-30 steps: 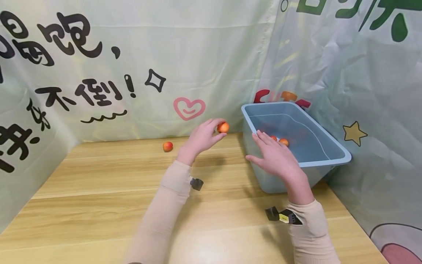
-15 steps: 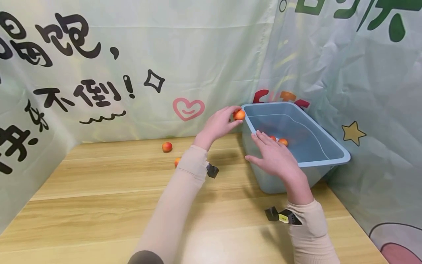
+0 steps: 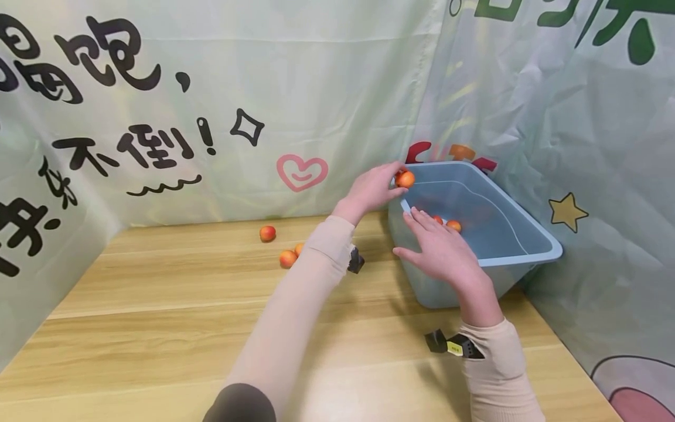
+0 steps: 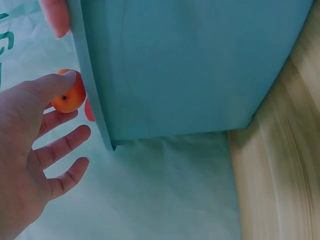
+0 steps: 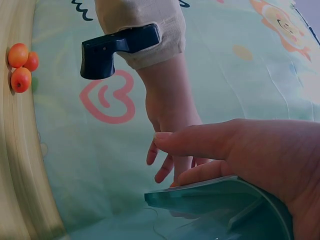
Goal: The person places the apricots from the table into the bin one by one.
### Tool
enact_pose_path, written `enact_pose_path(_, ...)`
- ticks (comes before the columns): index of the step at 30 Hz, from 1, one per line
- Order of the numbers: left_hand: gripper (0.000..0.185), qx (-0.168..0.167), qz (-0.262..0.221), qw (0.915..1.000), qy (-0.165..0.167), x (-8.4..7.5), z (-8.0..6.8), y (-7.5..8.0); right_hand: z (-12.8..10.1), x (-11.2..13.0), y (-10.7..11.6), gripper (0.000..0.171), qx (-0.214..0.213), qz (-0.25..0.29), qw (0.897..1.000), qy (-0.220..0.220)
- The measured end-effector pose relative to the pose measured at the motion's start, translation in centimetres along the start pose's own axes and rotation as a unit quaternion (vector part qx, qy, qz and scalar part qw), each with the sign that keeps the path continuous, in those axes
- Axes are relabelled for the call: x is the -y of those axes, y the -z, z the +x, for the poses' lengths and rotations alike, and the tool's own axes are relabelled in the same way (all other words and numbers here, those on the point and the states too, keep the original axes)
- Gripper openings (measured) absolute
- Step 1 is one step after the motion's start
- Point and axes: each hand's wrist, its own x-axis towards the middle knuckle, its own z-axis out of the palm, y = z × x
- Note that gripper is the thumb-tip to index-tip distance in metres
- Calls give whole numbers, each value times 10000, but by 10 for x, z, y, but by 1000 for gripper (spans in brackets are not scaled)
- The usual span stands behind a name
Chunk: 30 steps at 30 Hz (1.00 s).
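My left hand (image 3: pixel 371 190) pinches an apricot (image 3: pixel 405 179), a small orange-red round fruit, between thumb and fingers. It is at the far left corner of the blue plastic bin (image 3: pixel 519 258), right at the rim. In the left wrist view the thumb lies over the apricot (image 4: pixel 71 95), while the lower fingers spread loosely. My right hand (image 3: pixel 442 247) rests at the bin's near left rim with straight fingers and the thumb held apart. Inside the bin, two apricots (image 3: pixel 453 226) show just past the right fingers.
On the wooden table (image 3: pixel 158 328), one apricot (image 3: pixel 268 233) lies toward the back and two more sit together beside my left sleeve (image 3: pixel 295 305), which partly covers one. A printed cloth (image 3: pixel 337 70) hangs behind the table and along both sides.
My left hand has carried the apricot rightward and up from over the table to the bin's rim. Two table apricots have come into view behind the sleeve. The right hand has stayed put.
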Motion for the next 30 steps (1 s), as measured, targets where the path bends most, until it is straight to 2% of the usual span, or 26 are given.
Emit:
enact_pose_path(9,51,191,203,9996,6,0,3,-7,-1,0,0,80,-16,-2,10000,30)
enact_pose_path(17,51,117,182,9997,-96,9,-4,-13,-1,0,0,79,-50,-40,10000,27)
enact_pose_path(22,48,-48,140,9998,-109,15,-15,-12,-1,0,-1,81,-31,-34,10000,-18)
enact_pose_path(30,46,-337,156,9992,-142,28,-43,-3,-1,0,0,81,-20,100,9999,-41)
